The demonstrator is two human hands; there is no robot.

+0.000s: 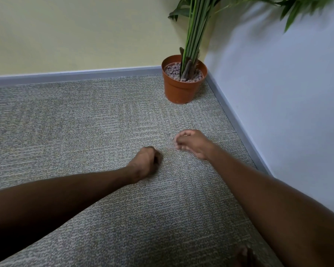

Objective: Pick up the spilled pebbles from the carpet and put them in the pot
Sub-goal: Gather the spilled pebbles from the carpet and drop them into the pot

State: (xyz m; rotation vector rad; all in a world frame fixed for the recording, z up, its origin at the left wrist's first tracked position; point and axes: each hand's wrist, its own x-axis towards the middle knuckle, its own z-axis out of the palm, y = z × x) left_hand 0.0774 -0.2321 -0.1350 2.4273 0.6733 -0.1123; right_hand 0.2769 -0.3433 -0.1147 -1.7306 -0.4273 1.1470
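The grey carpet (85, 122) fills the floor. One orange pot (179, 89) stands upright in the wall corner, mouth up, across open carpet from both hands. The left hand (147, 160) is clenched in a fist. The right hand (191, 143) is blurred with its fingers curled, and its grasp cannot be told. Two loose pebbles (168, 134) lie just beside its fingertips.

**Corner carpet: one pot, two loose pebbles**

We see a flecked grey-beige carpet (66, 122) running up to a grey skirting strip (75, 75) along both walls; in the corner where the strips meet, a terracotta-coloured plant pot (178, 89) stands upright on the carpet, near both strips; well apart from it, toward us, we make out one small grey pebble (168, 134) lying loose on the pile; a second pebble (172, 138) lies just beside it, too blurred for us to tell more.
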